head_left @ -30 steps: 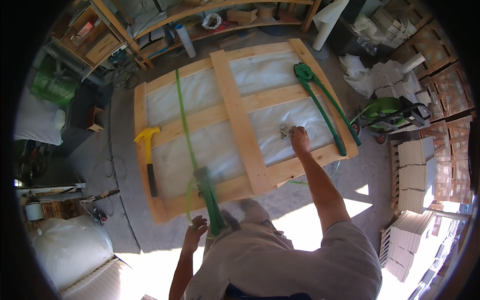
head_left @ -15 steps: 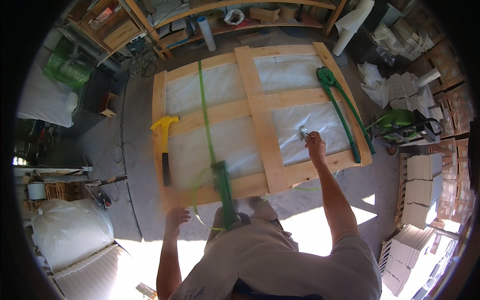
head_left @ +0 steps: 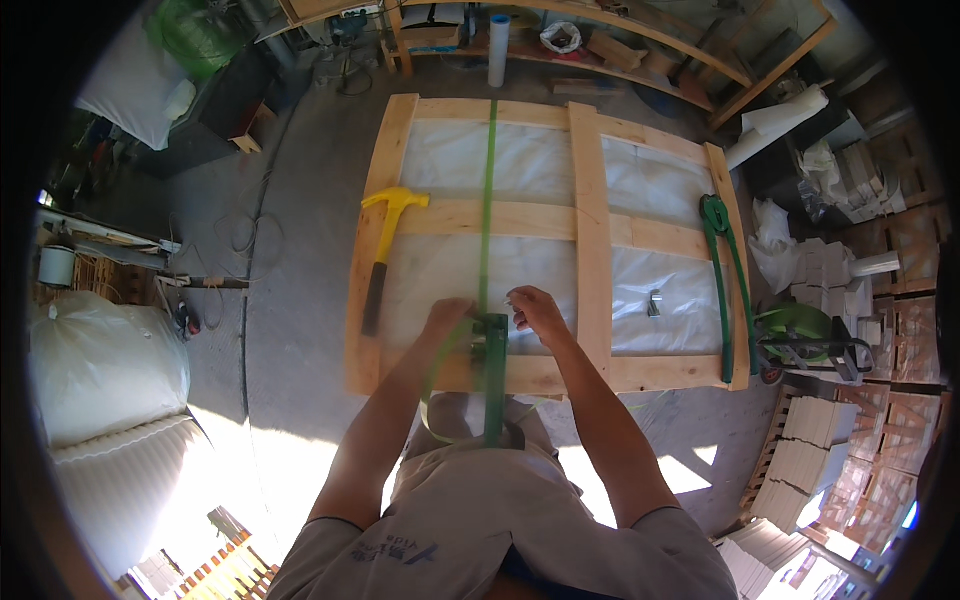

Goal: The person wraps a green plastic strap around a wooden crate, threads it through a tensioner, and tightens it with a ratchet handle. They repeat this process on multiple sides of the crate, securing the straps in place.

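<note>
A slatted wooden crate top (head_left: 590,235) with white film lies in front of me. Over its left part runs a green strap (head_left: 489,190), which enters a green strap tensioner (head_left: 495,375) at the near edge. My left hand (head_left: 450,318) is closed at the strap's left side, just by the tensioner; its fingertips are partly hidden. On the other side, my right hand (head_left: 538,313) pinches a small shiny strapping seal (head_left: 509,298). More metal seals (head_left: 654,303) rest on the film to the right. A yellow claw hammer (head_left: 384,250) and a green long-handled sealer (head_left: 727,275) lie on the crate.
A strap reel cart (head_left: 805,340) stands right of the crate. Behind it are wooden shelves (head_left: 560,70) and a blue-ended roll (head_left: 498,50). Stacked pale boards (head_left: 800,455) are at the lower right; a plastic-wrapped bundle (head_left: 110,365) is at the left.
My right hand has moved left from the pile of seals to the strap, carrying a seal. My left hand has risen from beside the crate to the strap. The view has shifted left.
</note>
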Demonstrator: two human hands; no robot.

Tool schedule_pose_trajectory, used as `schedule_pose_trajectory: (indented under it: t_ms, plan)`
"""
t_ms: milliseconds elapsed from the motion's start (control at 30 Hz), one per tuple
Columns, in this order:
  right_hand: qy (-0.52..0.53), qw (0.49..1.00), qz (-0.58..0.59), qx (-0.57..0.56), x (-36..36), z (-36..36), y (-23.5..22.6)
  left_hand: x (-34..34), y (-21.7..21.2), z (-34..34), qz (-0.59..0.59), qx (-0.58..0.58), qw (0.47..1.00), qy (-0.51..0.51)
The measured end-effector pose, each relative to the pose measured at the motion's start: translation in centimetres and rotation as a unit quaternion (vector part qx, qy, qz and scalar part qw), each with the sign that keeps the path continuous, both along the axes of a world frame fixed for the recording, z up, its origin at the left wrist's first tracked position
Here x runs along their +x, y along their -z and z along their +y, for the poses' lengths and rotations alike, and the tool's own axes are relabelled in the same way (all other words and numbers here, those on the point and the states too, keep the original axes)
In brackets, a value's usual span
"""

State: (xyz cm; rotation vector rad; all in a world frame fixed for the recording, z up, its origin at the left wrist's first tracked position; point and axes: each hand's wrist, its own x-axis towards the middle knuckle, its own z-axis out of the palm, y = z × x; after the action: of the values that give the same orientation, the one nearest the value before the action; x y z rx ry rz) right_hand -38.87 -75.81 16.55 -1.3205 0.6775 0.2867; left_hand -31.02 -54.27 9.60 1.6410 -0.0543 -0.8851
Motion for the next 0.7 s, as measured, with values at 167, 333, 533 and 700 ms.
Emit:
schedule_pose_trajectory:
  t_ms: [167, 333, 533, 700]
  plan:
    - [-0.046, 0.993, 0.018, -0.106, 2.7, 1.1, 2.2, 0.6, 0.1, -1.2, 0.136, -0.083, 0.987, 0.006]
    - [-0.103, 0.991, 0.007, -0.081, 3.6, 0.7, 2.9, 0.6, -0.9, -1.0, 0.252, -0.124, 0.959, -0.020]
    - [-0.120, 0.992, 0.010, -0.039, 4.0, 0.3, 2.9, -0.6, 1.9, -1.8, 0.162, -0.137, 0.976, -0.050]
    - [-0.117, 0.992, -0.009, -0.047, 4.5, 0.7, 3.7, -1.2, 3.3, -1.5, 0.116, -0.150, 0.981, -0.051]
